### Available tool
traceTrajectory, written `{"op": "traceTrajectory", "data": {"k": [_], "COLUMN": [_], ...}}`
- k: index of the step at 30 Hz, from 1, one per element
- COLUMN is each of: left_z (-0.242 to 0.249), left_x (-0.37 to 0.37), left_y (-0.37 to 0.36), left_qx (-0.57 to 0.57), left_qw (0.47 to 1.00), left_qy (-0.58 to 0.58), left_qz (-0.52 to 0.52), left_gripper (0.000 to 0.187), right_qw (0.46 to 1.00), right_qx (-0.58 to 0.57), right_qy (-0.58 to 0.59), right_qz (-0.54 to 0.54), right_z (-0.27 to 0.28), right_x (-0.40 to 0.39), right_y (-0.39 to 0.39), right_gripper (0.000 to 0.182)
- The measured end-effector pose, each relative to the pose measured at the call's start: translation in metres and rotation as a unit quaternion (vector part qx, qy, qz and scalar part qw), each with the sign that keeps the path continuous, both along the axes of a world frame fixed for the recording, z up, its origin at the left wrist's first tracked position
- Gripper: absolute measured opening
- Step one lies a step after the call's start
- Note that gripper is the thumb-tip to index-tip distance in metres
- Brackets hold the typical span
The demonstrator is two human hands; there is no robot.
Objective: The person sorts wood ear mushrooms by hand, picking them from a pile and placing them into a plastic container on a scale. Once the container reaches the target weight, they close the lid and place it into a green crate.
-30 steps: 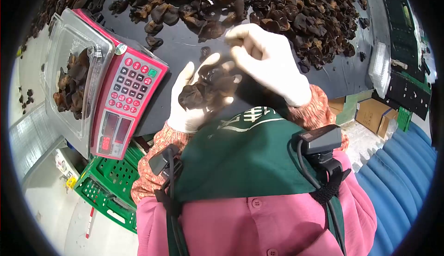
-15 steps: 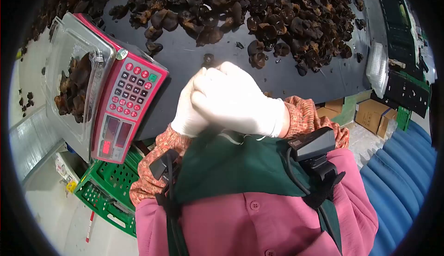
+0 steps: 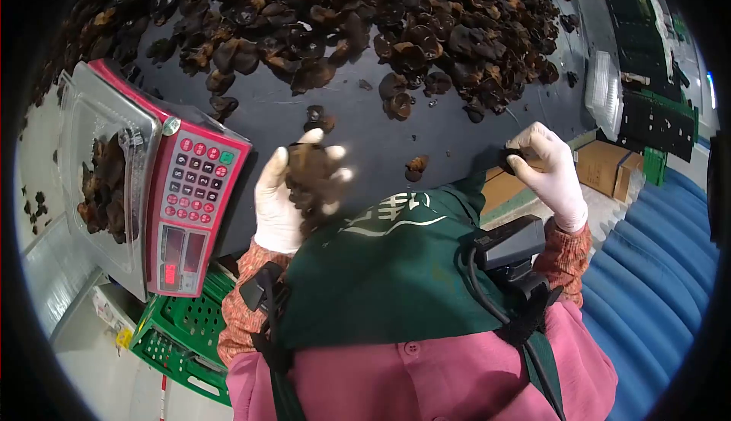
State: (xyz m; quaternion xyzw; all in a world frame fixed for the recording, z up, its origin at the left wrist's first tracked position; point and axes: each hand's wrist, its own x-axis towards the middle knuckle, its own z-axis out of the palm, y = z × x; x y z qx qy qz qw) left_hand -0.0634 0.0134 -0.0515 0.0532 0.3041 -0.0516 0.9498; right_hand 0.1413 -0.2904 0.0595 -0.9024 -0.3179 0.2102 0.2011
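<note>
Left hand (image 3: 285,192), gloved, is raised palm-up at 9 o'clock of the frame centre, fingers curled around a clump of dark dried fungus (image 3: 314,177). Right hand (image 3: 550,171), also gloved, sits out at 3 o'clock, thumb and fingers pinched on a single dark piece (image 3: 509,157) just over the table edge. Judged step: portioning fungus by weight, with a handful gathered and one piece picked out. The next move would call for carrying the handful toward 9 o'clock to the clear tray (image 3: 99,162) on the red scale (image 3: 194,200), which already holds some fungus, and releasing it without spilling past the rim. The work surface is a dark table (image 3: 365,128) with the bulk fungus pile (image 3: 365,17) spread across 12 o'clock and a few strays near the hands. Green crates (image 3: 183,322) stand on the floor at 7 o'clock, cardboard boxes (image 3: 605,168) at 3 o'clock, blue ribbed material (image 3: 662,269) at 4 o'clock
</note>
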Motion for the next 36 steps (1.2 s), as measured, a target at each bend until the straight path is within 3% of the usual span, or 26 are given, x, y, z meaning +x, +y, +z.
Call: {"op": "traceTrajectory", "data": {"k": [3, 6, 10, 12, 15, 18, 19, 20, 22, 23, 24, 26, 31, 34, 35, 36], "left_z": [-0.012, -0.006, -0.003, 0.001, 0.005, 0.006, -0.003, -0.014, 0.019, 0.014, 0.022, 0.018, 0.015, 0.056, 0.070, 0.090], "left_x": [-0.014, -0.020, -0.026, -0.028, -0.030, -0.030, -0.030, -0.033, -0.012, -0.012, -0.010, -0.010, 0.000, 0.015, 0.019, 0.020], "left_y": [0.009, 0.008, 0.006, 0.003, -0.003, -0.002, 0.000, 0.002, -0.005, -0.003, -0.003, 0.005, 0.009, 0.030, 0.041, 0.052], "left_qx": [-0.095, -0.104, -0.080, -0.057, -0.038, -0.002, -0.082, -0.066, 0.001, 0.024, 0.121, 0.168, -0.013, 0.026, 0.101, 0.100], "left_qw": [0.992, 0.993, 0.995, 0.997, 0.998, 1.000, 0.993, 0.993, 0.999, 1.000, 0.991, 0.975, 0.997, 0.998, 0.990, 0.985], "left_qy": [-0.073, -0.046, -0.042, -0.024, -0.003, 0.001, -0.079, -0.102, 0.019, 0.009, 0.015, 0.002, -0.074, -0.058, -0.086, -0.114], "left_qz": [0.040, 0.045, 0.046, 0.051, 0.057, 0.014, 0.011, 0.002, 0.032, -0.002, -0.052, -0.143, -0.020, 0.030, 0.041, 0.083], "left_gripper": [0.050, 0.050, 0.051, 0.053, 0.056, 0.068, 0.074, 0.074, 0.071, 0.070, 0.065, 0.059, 0.048, 0.058, 0.064, 0.056], "right_qw": [0.955, 0.977, 0.941, 0.920, 0.923, 0.917, 0.904, 0.893, 0.877, 0.881, 0.885, 0.900, 0.904, 0.898, 0.897, 0.896], "right_qx": [-0.161, 0.014, 0.199, 0.205, 0.195, 0.335, 0.357, 0.362, 0.383, 0.380, 0.377, 0.391, 0.390, 0.402, 0.406, 0.408], "right_qy": [-0.230, -0.182, -0.176, -0.207, -0.158, 0.009, 0.063, 0.127, 0.085, 0.066, 0.048, 0.073, 0.171, 0.176, 0.173, 0.170], "right_qz": [0.098, 0.114, 0.207, 0.262, 0.292, 0.215, 0.228, 0.234, 0.278, 0.274, 0.270, 0.177, -0.029, -0.038, -0.040, -0.043], "right_z": [-0.009, -0.019, -0.066, -0.091, -0.097, -0.077, -0.071, -0.065, -0.062, -0.055, -0.046, -0.034, -0.035, -0.036, -0.033, -0.031], "right_x": [-0.003, -0.008, -0.034, -0.042, -0.036, -0.046, -0.051, -0.058, -0.069, -0.062, -0.055, -0.044, -0.033, -0.031, -0.031, -0.030], "right_y": [-0.018, 0.031, 0.146, 0.184, 0.197, 0.190, 0.185, 0.181, 0.179, 0.174, 0.170, 0.164, 0.143, 0.135, 0.134, 0.131], "right_gripper": [0.024, 0.030, 0.020, 0.015, 0.013, 0.013, 0.014, 0.017, 0.019, 0.019, 0.019, 0.019, 0.022, 0.021, 0.021, 0.020]}}
